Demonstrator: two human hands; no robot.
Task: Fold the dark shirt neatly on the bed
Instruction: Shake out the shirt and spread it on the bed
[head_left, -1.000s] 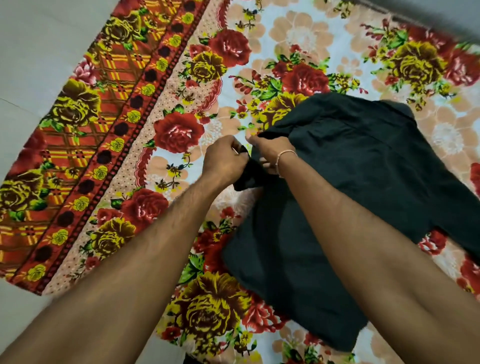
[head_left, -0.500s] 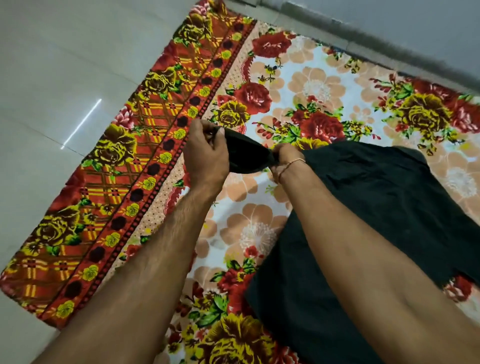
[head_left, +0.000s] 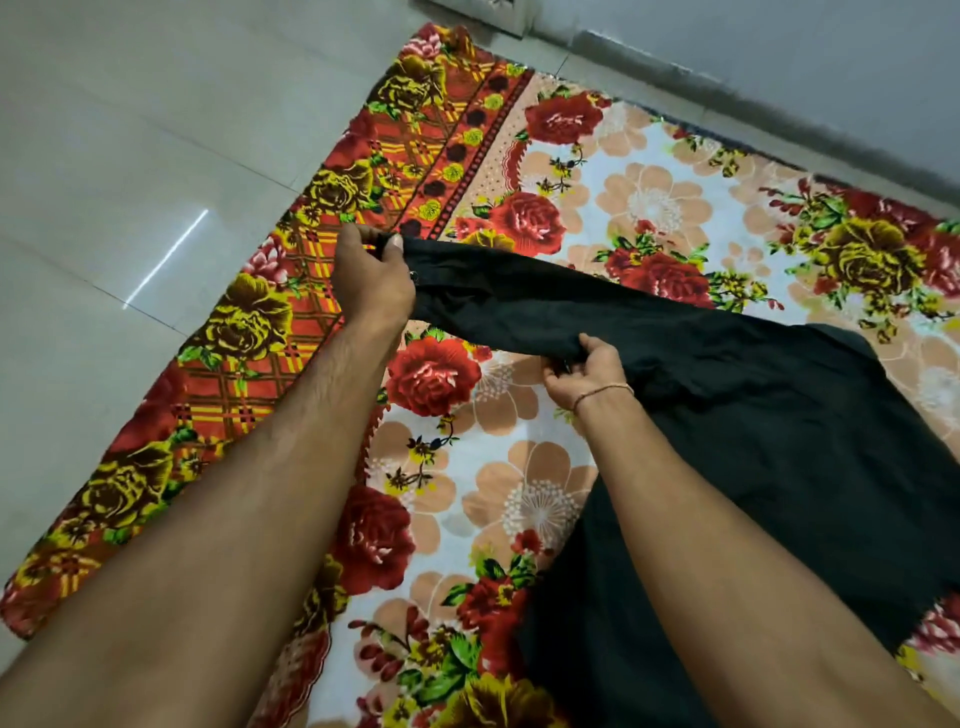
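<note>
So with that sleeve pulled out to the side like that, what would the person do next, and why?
Probably lay the sleeve flat on the floral bedsheet. The left hand grips its cuff end and the right hand pinches its lower edge, so it hangs stretched and lifted, while the rest of the dark shirt lies spread out.

Both forearms are bare from the near edge of the view up to the hands, with no sleeve showing on either. The left forearm (head_left: 291, 467) carries fine dark hair along its length, and the left hand (head_left: 371, 278) wears no ring or band that can be seen. The right hand (head_left: 587, 371) has a thin, pale thread-like bracelet (head_left: 605, 391) around the wrist.
</note>
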